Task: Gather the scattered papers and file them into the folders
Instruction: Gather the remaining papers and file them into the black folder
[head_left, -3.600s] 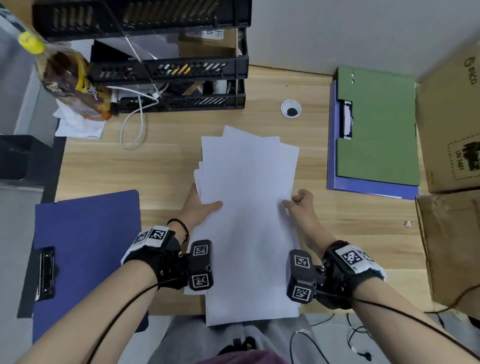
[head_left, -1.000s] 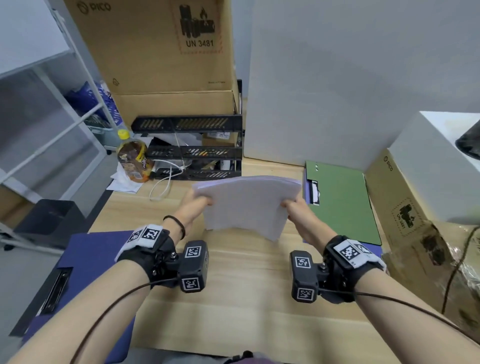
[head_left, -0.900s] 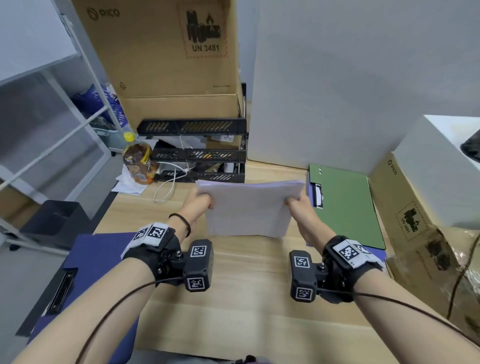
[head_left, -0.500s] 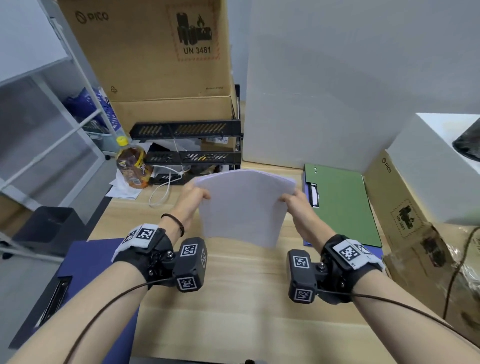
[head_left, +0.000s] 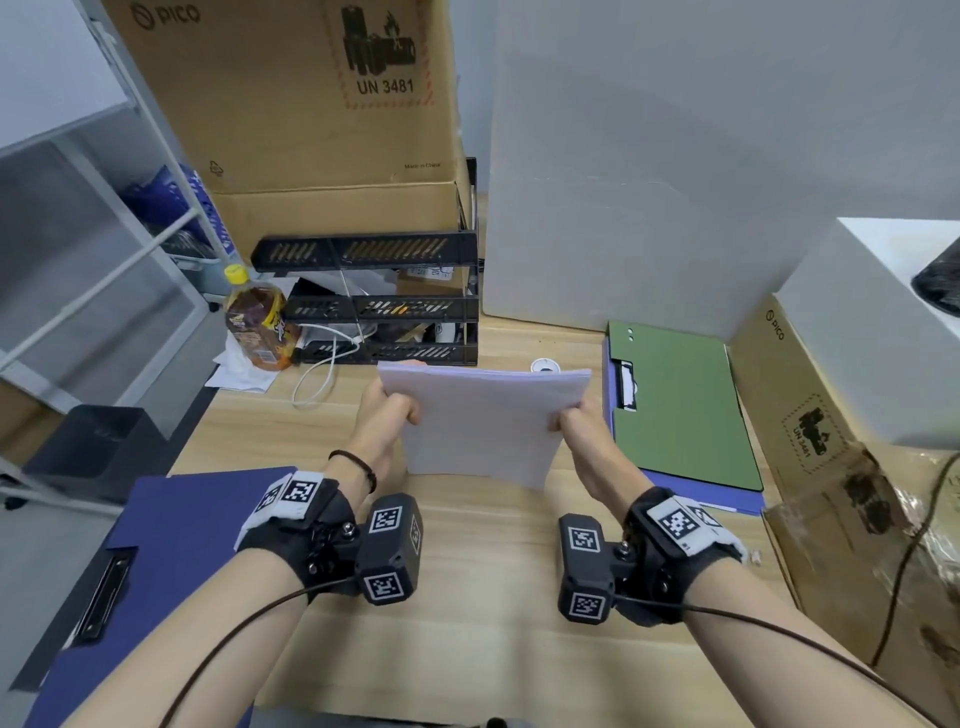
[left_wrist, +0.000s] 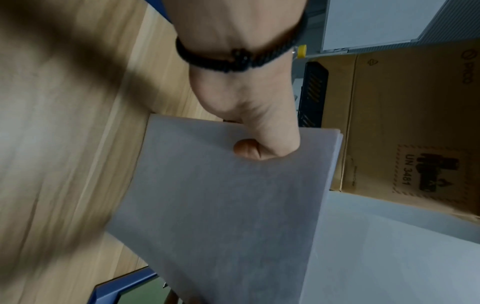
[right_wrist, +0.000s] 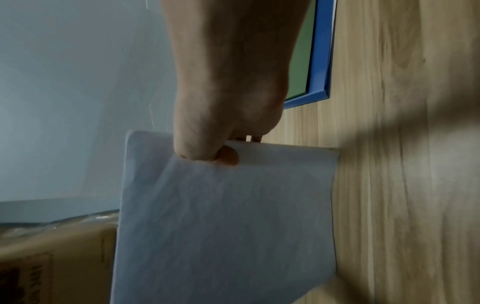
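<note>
We hold the stack of papers upright over the wooden desk, its lower edge at or just above the wood; contact is hard to tell. The green folder lies just right of the stack, atop a blue folder, and the dark blue folder lies left and nearer us. Our right hand pinches the stack's right edge, nearest the green folder; our left hand pinches the left edge. Fingers behind the sheets are hidden.
</note>
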